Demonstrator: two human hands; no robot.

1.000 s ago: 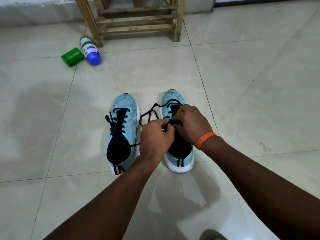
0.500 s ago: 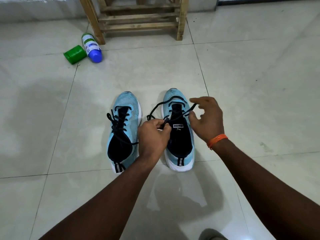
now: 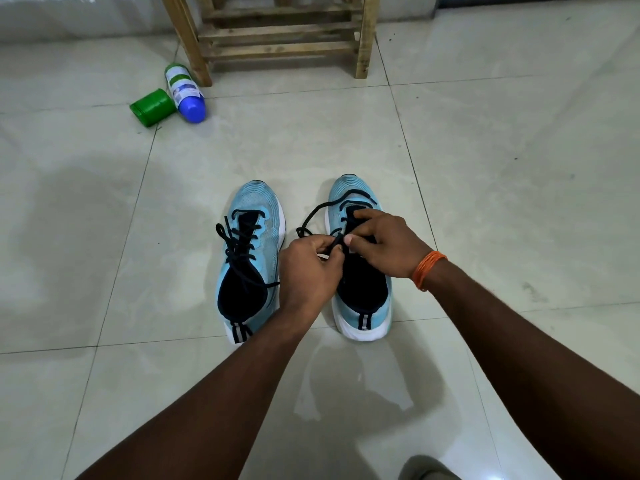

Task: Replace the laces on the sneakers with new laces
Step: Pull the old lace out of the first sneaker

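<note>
Two light-blue sneakers stand side by side on the tiled floor, toes pointing away from me. The left sneaker (image 3: 254, 237) has a black lace threaded loosely through its eyelets. Over the right sneaker (image 3: 360, 313) both my hands work. My left hand (image 3: 310, 268) grips a strand of the black lace (image 3: 313, 216) beside the tongue. My right hand (image 3: 384, 242), with an orange band at the wrist, pinches the same lace just above the eyelets. A loop of the lace curves out over the toe and onto the floor between the shoes.
A green jar (image 3: 152, 107) and a white bottle with a blue cap (image 3: 185, 93) lie on the floor at the far left. A wooden stool frame (image 3: 280, 36) stands by the back wall. Grey fabric (image 3: 426, 469) shows at the bottom edge.
My right hand, which had swung out to the right of the shoe half a second ago, has come back over the tongue and pinches the lace again. My left hand has stayed put.
</note>
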